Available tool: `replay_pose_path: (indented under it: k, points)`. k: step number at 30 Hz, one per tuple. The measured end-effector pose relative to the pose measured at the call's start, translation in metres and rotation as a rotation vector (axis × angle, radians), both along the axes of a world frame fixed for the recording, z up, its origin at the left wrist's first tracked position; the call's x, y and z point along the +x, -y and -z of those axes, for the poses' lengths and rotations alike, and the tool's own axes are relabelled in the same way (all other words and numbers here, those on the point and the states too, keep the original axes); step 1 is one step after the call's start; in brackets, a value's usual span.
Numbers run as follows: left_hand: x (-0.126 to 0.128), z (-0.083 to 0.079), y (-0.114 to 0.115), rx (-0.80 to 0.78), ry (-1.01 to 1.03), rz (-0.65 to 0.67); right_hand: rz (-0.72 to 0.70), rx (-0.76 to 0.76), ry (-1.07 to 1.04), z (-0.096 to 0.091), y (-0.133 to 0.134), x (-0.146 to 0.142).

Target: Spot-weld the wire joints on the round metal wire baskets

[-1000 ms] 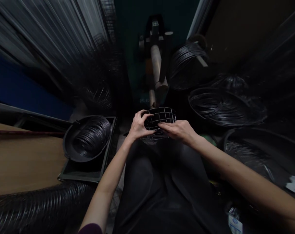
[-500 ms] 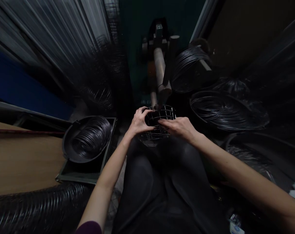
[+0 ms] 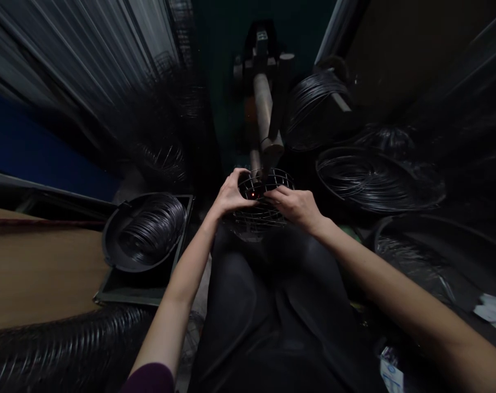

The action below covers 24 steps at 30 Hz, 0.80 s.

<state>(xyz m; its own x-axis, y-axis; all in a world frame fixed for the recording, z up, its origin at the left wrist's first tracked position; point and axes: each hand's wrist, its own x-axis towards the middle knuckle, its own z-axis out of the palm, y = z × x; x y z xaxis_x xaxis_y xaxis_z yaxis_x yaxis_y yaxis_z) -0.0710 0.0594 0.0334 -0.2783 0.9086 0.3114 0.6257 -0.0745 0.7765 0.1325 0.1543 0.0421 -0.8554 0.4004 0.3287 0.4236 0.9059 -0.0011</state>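
Note:
A round wire basket of dark metal mesh sits above my knees, under the rod end of a spot welding machine. My left hand grips the basket's left side, thumb and fingers curved around the wires. At the basket's near right side, the fingers of my right hand are pinched together on the wire; whether a separate piece of wire is between them is too small to tell. A small orange-red glow shows inside the basket between my hands, near the machine's lower rod.
On the left, a black basin holds wire rings beside a wooden board. To the right are a wide pan of wire hoops, a hanging wire bundle and a large dark basin. Stacked mesh stands at back left.
An orange-red glow has appeared inside the basket. My right hand's fingers have bunched closer together. The whole view has shifted slightly, while both hands stay at the basket.

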Motion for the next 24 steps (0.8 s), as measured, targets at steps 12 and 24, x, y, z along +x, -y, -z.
replay_pose_path:
  k: [12, 24]
  points:
    - [-0.018, 0.005, -0.021, 0.039, -0.019, 0.005, 0.162, -0.139, -0.225, 0.005, -0.011, 0.001]
    - [-0.042, 0.011, -0.038, 0.076, -0.024, 0.054, 0.24, -0.235, -0.283, -0.014, -0.02, 0.007]
